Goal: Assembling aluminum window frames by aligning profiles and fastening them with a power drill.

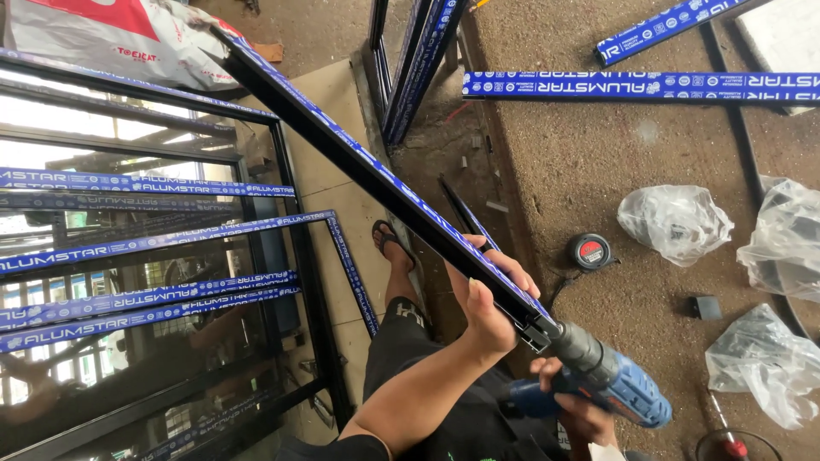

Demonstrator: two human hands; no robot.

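Left grip (491, 294) clasps the black bar (376, 171) (seemingly) just above the drill (611, 384).

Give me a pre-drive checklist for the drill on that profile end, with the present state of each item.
1. Left hand wraps the black profile near its end: ok.
2. Right hand holds the blue drill: ok.
3. Drill nose meets the profile's end: ok.
4. Bit seated on a screw: cannot tell, hidden.
5. Profile's far end supported: cannot tell.
6. Sandalled foot lies directly under the profile: not ok.
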